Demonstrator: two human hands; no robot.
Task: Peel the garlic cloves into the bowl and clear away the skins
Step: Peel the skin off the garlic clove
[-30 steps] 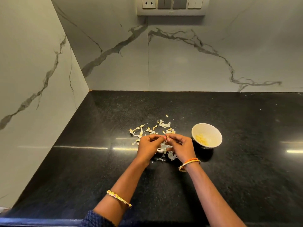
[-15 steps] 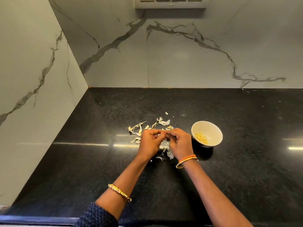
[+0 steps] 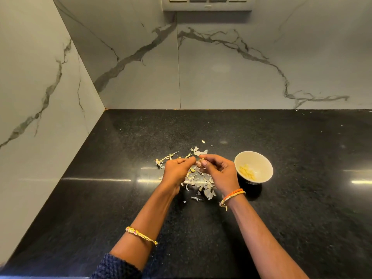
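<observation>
Both hands meet over the middle of the black counter (image 3: 120,198), fingers curled and tips almost touching. The right hand (image 3: 219,174) pinches a garlic clove (image 3: 198,163) between thumb and forefinger, and the left hand (image 3: 176,171) has its fingertips drawn together against the same clove — pinching at its skin, as far as I can see. Under and around the hands lies a scatter of papery skins (image 3: 201,184), spreading toward the back wall and toward the counter's front edge. Just to the right of the right hand stands a small pale bowl (image 3: 259,158) with peeled cloves (image 3: 246,172) in the bottom — close by, not touching the hand. Each arm wears a bracelet.
</observation>
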